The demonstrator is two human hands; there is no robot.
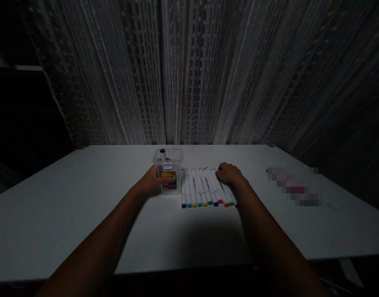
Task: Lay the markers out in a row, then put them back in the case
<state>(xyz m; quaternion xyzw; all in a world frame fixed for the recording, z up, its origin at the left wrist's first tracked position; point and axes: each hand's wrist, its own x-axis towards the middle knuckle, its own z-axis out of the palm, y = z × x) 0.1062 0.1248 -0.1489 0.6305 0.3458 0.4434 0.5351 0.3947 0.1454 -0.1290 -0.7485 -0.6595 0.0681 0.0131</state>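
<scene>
My left hand [152, 180] is wrapped round a clear plastic box [177, 185], with the thumb across its yellow and dark label. The box stands upright on the table, and a black-tipped marker [163, 155] rises inside it. Just right of the box lies a row of several white markers [199, 187], side by side, their coloured ends in purple, blue, yellow, green, pink and orange towards me. At the right end of that row, my right hand [229, 172] has its fingers curled down onto the far end of a marker; the hand and forearm partly cover the last ones.
The white table [84, 206] has its front edge close to me. A blurred-out, pixelated object [293, 185] lies at the right. A patterned curtain [177, 74] hangs behind the table's far edge. The room is dim.
</scene>
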